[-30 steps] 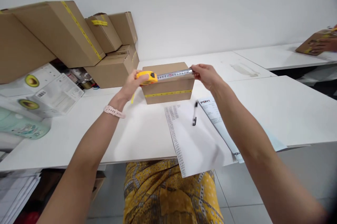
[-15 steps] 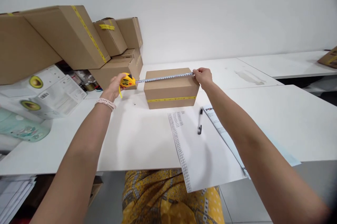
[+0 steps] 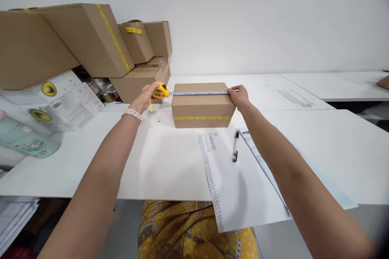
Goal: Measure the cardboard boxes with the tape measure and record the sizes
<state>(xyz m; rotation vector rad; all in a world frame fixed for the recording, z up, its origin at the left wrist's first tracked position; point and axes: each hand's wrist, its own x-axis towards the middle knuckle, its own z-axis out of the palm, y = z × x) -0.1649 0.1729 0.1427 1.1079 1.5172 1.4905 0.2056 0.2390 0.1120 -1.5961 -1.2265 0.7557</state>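
Note:
A yellow tape measure is in my left hand, its fingers wrapped round the case just left of a cardboard box. The pulled-out blade runs straight across the box's top face. At the box's right top edge, my right hand pinches the blade's end. The box rests on the white table, with a band of yellow tape along its front. A printed sheet lies in front of it, and a black-capped pen is on that sheet.
Stacked cardboard boxes fill the left back against the wall. Below them are white cartons with avocado pictures and a mint-green bottle. A light blue PONY booklet lies partly under my right arm. Another box shows at the right edge.
My left hand has moved left, drawing out more of the blade, then slightly back right. The blade has come down onto the box top. The other person's hand has left the view at right.

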